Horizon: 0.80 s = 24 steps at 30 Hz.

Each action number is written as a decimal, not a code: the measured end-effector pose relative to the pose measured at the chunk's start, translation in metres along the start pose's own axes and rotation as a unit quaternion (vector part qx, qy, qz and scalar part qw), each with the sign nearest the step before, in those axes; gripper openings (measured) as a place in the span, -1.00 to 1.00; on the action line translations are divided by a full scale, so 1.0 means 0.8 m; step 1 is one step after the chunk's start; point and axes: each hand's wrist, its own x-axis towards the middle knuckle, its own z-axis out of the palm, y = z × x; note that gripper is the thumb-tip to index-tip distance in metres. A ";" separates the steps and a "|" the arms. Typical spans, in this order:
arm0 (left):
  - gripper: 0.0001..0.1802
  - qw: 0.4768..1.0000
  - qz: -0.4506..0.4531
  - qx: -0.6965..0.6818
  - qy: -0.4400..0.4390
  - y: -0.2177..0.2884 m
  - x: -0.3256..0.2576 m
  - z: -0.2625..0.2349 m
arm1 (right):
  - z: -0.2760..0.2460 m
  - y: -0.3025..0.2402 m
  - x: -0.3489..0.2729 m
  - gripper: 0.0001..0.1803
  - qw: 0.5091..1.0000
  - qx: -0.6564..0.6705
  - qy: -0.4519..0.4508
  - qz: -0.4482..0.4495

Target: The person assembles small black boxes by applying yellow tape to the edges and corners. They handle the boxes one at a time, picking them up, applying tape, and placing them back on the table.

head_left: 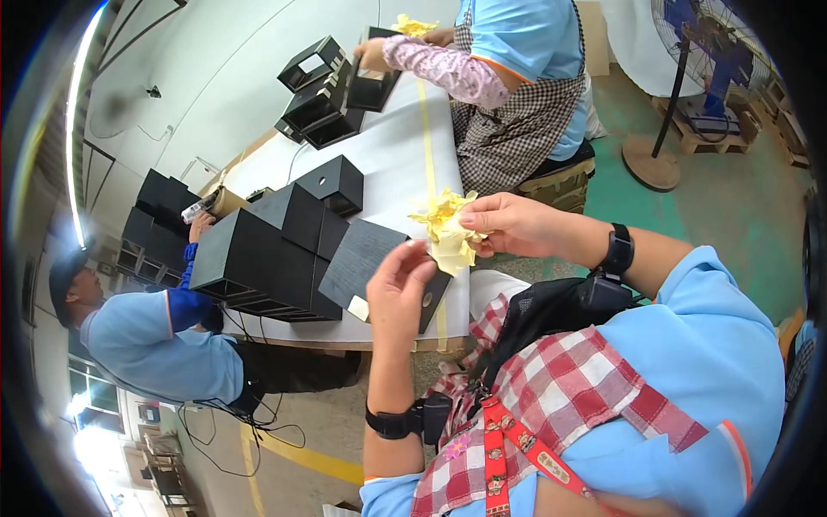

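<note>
Our right hand point(508, 226) pinches crumpled yellow strips point(448, 228); our left hand point(398, 284), fingers loosely curled, touches them above a flat black box panel point(366, 258). Assembled black boxes point(258, 254) crowd the surface point(396, 146).

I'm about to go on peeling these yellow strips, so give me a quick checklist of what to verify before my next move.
1. Right hand grips the crumpled yellow paper wad: ok.
2. Left hand has its fingertips at the wad's lower edge: ok.
3. Flat black panel lies on the white table under the hands: ok.
4. Stack of black boxes stands apart from the hands: ok.
5. Any strip left on the panel: cannot tell.
6. Co-worker's hand across the table is away from your hands: ok.
</note>
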 end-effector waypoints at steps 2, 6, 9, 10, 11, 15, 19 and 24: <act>-0.66 0.998 -0.017 -0.061 -0.030 -0.001 -0.007 0.004 | 0.021 0.007 0.006 -0.73 0.997 -0.064 0.037 -0.010; -0.73 0.998 -0.033 -0.057 0.019 0.003 -0.014 0.010 | 0.024 0.010 0.011 -0.70 0.963 -0.267 0.017 -0.033; -0.77 0.997 -0.024 -0.028 0.070 0.003 -0.016 0.011 | 0.029 0.023 0.020 -0.67 0.954 -0.288 -0.023 -0.084; -0.74 0.996 -0.015 -0.032 0.079 -0.005 -0.017 0.007 | 0.032 0.029 0.023 -0.67 0.959 -0.264 -0.045 -0.090; -0.70 0.997 -0.008 -0.019 0.073 -0.006 -0.021 0.003 | 0.036 0.029 0.024 -0.68 0.934 -0.338 -0.028 -0.111; -0.61 0.998 0.002 0.003 0.070 0.010 -0.024 0.018 | 0.047 0.034 0.021 -0.75 0.873 -0.432 0.051 -0.220; -0.56 0.998 0.029 0.018 0.048 0.014 -0.024 0.010 | 0.056 0.026 0.028 -0.81 0.848 -0.455 0.060 -0.265; -0.66 0.980 0.019 0.190 0.061 0.030 -0.013 -0.034 | 0.055 0.023 0.065 -0.82 0.805 -0.505 0.044 -0.309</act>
